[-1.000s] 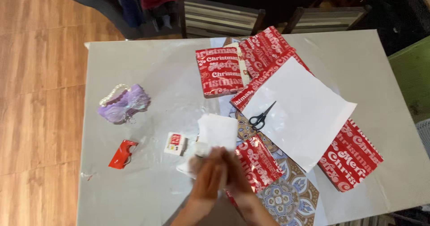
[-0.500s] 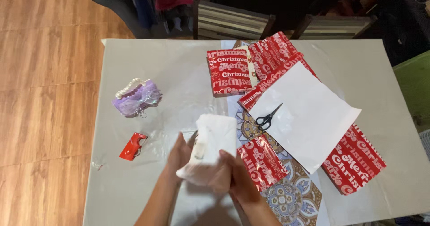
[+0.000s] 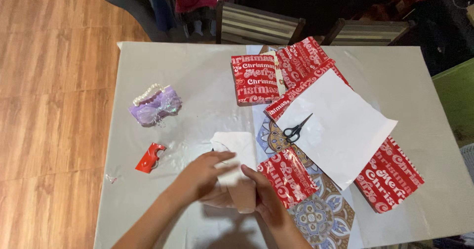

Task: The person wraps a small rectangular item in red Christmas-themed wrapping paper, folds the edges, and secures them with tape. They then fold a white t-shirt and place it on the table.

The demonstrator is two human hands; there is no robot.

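A paper-wrapped item [image 3: 236, 172] is held between the left hand [image 3: 200, 177] and the right hand [image 3: 261, 199] at the near middle of the table [image 3: 197, 76]. Just right of it a small wrapped parcel [image 3: 286, 176] is laid. Behind that, scissors [image 3: 296, 129] are set on an unrolled sheet [image 3: 340, 125]. Farther back a wrapped box [image 3: 254, 78] is placed. To the left a small bag [image 3: 154, 105] is found, and nearer, what may be a tape dispenser [image 3: 150, 158].
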